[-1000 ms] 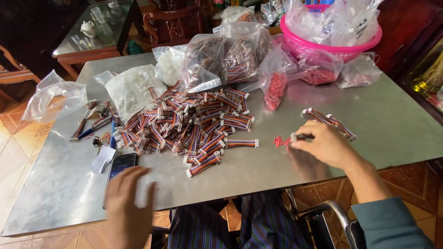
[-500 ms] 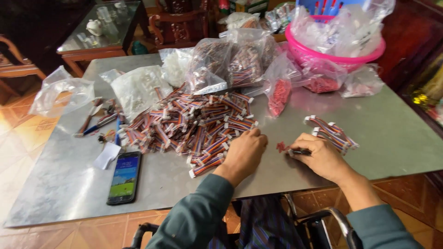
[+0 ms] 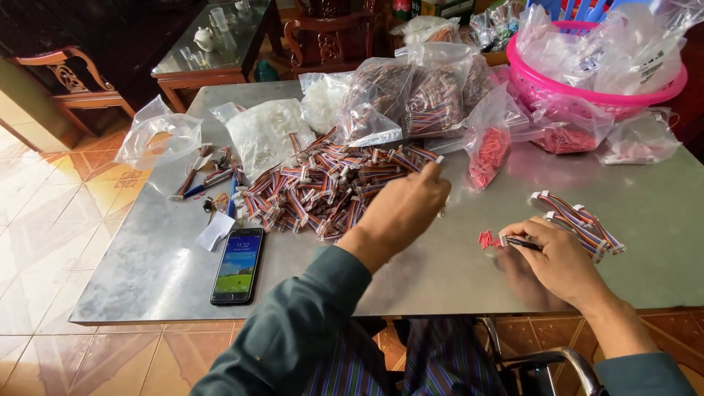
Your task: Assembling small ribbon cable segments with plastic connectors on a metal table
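My left hand [image 3: 402, 209] reaches into the heap of striped wire bundles [image 3: 326, 187], fingers curled, grip hidden. My right hand [image 3: 561, 257] pinches a thin black tool [image 3: 522, 243] (red connector [image 3: 485, 239] at nine o'clock).

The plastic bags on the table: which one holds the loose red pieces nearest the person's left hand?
The narrow clear bag of red pieces, standing just right of the left hand. The other red-filled bag lies farther right under the pink basket; the rest hold striped cables or white parts.
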